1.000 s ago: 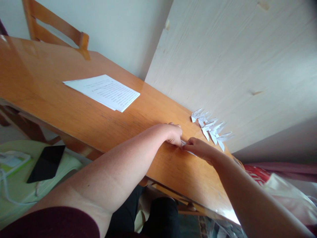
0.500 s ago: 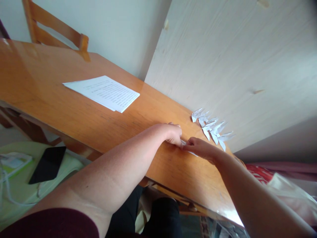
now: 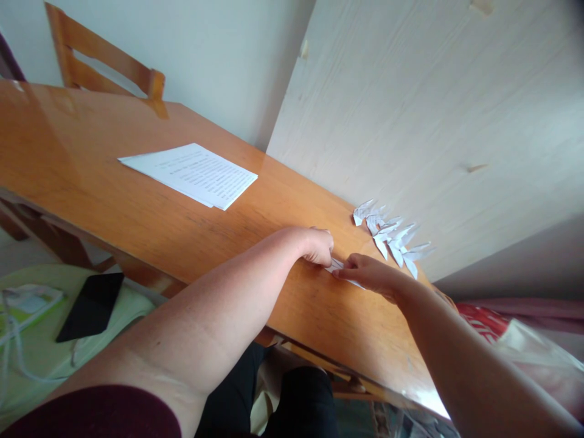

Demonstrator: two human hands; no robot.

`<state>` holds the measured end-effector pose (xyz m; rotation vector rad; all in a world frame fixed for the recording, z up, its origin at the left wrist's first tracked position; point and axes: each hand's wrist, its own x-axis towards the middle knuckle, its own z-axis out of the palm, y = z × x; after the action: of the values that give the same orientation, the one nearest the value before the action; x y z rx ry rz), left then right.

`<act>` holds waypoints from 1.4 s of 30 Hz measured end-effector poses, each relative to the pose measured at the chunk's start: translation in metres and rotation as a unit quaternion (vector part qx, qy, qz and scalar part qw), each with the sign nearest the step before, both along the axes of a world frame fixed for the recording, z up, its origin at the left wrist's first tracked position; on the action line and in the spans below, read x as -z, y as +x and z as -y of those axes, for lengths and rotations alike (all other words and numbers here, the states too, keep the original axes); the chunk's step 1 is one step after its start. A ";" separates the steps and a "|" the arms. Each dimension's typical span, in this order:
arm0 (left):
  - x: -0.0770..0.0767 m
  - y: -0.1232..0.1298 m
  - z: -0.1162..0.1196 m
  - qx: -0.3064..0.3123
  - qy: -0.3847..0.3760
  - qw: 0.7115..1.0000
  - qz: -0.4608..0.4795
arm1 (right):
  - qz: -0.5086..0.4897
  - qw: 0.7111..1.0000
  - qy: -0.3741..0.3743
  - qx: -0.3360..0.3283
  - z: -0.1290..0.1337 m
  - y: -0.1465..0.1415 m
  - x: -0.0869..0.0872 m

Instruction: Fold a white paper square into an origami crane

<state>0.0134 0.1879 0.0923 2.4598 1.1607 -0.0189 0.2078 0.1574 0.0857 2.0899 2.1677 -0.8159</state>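
Observation:
A narrow strip of folded white paper (image 3: 336,265) lies on the wooden table (image 3: 292,304) between my hands. My left hand (image 3: 321,247) is closed on the paper's left end, its fingertips partly hidden. My right hand (image 3: 362,271) pinches the paper a little further right, thumb on top, and covers part of it. A bit of the white strip shows below the right palm. Behind my right hand, several folded paper pieces (image 3: 384,228) with pointed tips stand in a row along the table's back edge.
A stack of printed sheets (image 3: 196,173) lies on the table to the left. A wooden chair (image 3: 109,58) is beyond it. On a green stool (image 3: 132,304) at lower left are a black phone (image 3: 91,306) and a white cable. Red and white bags sit at the right.
My hands have moved slightly apart, so more of the paper shows between them. Both still hold it. The view has shifted slightly.

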 end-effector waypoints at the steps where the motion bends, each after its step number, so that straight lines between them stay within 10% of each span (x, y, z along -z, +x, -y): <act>1: 0.000 0.000 0.001 -0.001 0.000 1.000 0.000 | -0.002 1.000 -0.002 -0.002 0.000 0.000 0.000; 42: -0.001 0.000 -0.001 -0.005 -0.016 1.000 0.009 | 0.038 0.999 0.030 0.024 0.001 -0.012 0.004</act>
<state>0.0138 0.1886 0.0932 2.4211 1.1558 -0.0127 0.1954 0.1565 0.0818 2.1720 2.1377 -0.6720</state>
